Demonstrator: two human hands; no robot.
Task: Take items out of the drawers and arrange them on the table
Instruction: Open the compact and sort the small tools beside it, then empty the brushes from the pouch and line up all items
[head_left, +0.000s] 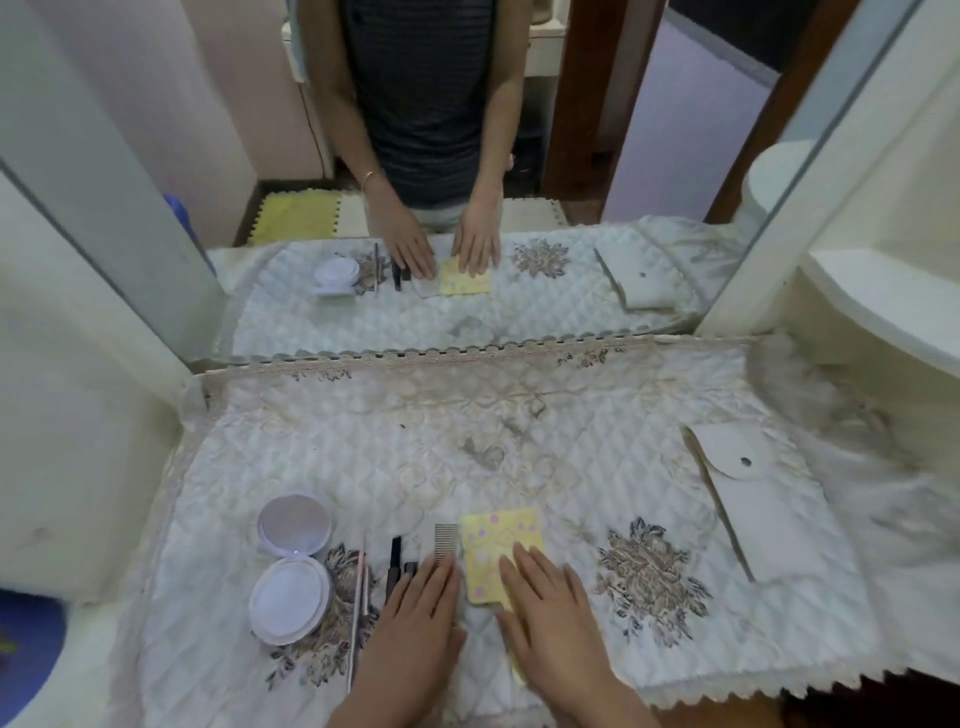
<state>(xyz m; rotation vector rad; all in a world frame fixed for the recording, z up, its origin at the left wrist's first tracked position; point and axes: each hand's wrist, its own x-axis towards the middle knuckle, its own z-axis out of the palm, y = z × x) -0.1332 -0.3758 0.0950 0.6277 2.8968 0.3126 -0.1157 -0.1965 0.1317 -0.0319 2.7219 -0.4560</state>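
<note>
While both hands lie flat and open, left hand (415, 597) on comb (447, 540), right hand (545, 597) on yellow pad (498, 551), neighbouring pencils (361, 582) could be nudged askew.

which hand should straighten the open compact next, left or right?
Left, probably. The left hand lies flat beside the black sticks, on the same side as the open compact. The right hand rests on the yellow card and would have to cross over.

Quilted white cloth cover (467, 447) with satin sheen and lace edging, glossy white plastic compact (293, 569) with mirrored lid, matt yellow patterned cloth (501, 551), smooth matt white pouch (753, 499), metal-looking comb (447, 538)
</note>
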